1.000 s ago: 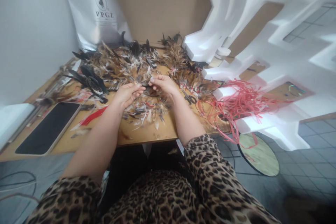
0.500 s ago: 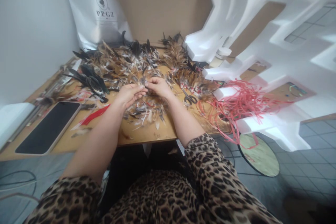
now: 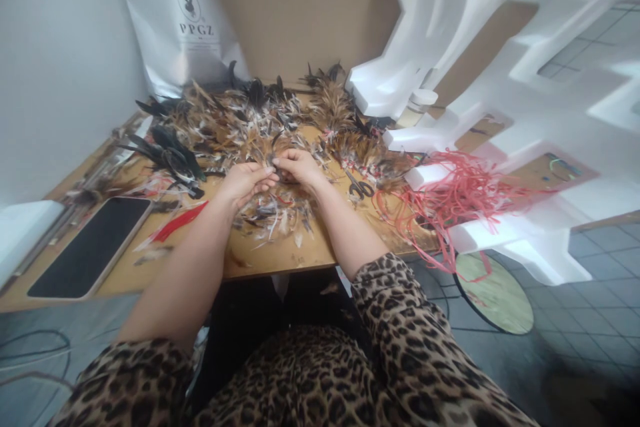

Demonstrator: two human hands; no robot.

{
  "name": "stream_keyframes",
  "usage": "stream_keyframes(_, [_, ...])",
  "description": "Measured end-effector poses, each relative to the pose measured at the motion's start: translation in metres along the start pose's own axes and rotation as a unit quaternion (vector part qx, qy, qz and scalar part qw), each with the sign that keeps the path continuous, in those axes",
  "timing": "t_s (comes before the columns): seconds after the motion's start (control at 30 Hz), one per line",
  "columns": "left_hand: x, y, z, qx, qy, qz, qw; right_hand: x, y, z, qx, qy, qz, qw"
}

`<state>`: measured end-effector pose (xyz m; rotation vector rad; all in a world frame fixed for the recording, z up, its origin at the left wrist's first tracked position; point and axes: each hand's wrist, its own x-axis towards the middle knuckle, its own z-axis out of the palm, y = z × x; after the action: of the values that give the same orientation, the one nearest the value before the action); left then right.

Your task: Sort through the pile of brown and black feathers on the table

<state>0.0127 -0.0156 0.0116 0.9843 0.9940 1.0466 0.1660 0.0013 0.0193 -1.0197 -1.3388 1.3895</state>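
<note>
My left hand [image 3: 249,183] and my right hand [image 3: 299,169] meet over the middle of the wooden table [image 3: 285,259]. Thumb and fingers of each are pinched together at a small feather [image 3: 273,155] whose dark tip sticks up between them. The lower end of this feather is hidden by the fingertips. Beneath and in front of the hands lies a scatter of loose small feathers [image 3: 273,217], white, brown and grey. Behind them spreads a large heap of brown and black feathers [image 3: 215,117].
Black scissors [image 3: 361,188] lie right of my right hand. Red ribbon strands [image 3: 465,190] hang over white foam [image 3: 520,250] at the right. A phone [image 3: 90,247] and red strips [image 3: 180,220] lie at the left. Bundled brown feathers [image 3: 367,153] sit behind the scissors.
Both hands stay together in nearly the same place, with the fingers shifting slightly at the feather. The whole view has moved a little.
</note>
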Motion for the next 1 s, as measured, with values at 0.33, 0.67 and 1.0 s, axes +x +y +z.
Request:
stream_keyframes(0.33, [0.002, -0.002, -0.001, -0.004, 0.015, 0.001, 1.000, 0.002, 0.005, 0.005, -0.015, -0.006, 0.000, 1.000])
stream_keyframes(0.67, [0.003, -0.001, -0.001, -0.014, 0.036, 0.014, 0.999, 0.009, -0.005, -0.078, -0.492, 0.257, -0.010, 0.832])
stream_keyframes(1.0, [0.002, 0.000, -0.001, -0.031, 0.044, 0.009, 0.999, 0.014, 0.014, -0.080, -0.531, 0.270, 0.048, 0.802])
